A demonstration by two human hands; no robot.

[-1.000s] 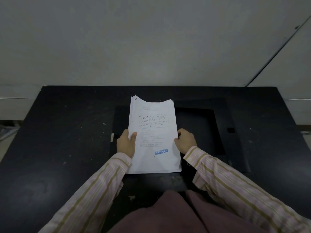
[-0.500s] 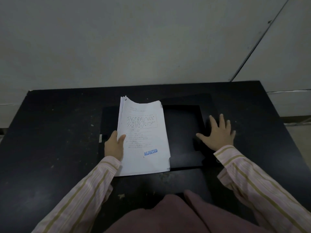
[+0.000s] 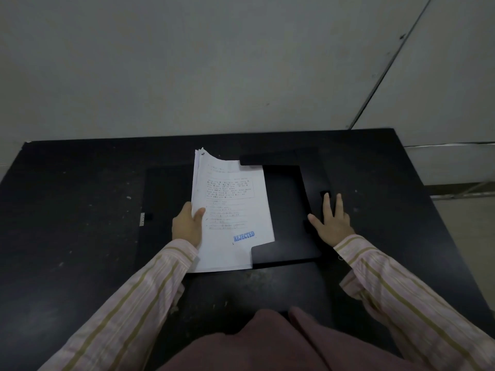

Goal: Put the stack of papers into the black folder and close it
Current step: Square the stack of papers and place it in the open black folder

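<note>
From the head camera, a person sits at a dark black counter (image 3: 80, 236) with small pale marks on its surface, and a grey wall is behind it. On the counter lies an open black folder (image 3: 289, 210), almost the same colour as the counter, so its left edge is hard to see. The stack of white printed papers (image 3: 230, 210) lies on the folder, a little left of its middle. The top sheet carries lines of small text and a blue stamp "REJECTED" (image 3: 244, 236) near its lower right part. The right corners of the stack, upper and lower, go under black flaps of the folder, while the left side of the stack is lifted a little, and its sheets fan out at the upper left corner.

The left hand (image 3: 187, 226) has its grip closed on the left edge of the stack, with the thumb on top of the top sheet and the fingers below it. The right hand (image 3: 330, 223) is open and lies flat, with the fingers spread, on the right part of the folder, well apart from the papers; it holds nothing. Both arms wear sleeves of pale pink cloth with olive stripes (image 3: 401, 298). At the bottom of the view, a dark reddish garment (image 3: 254, 344) is visible close to the counter edge.
</note>
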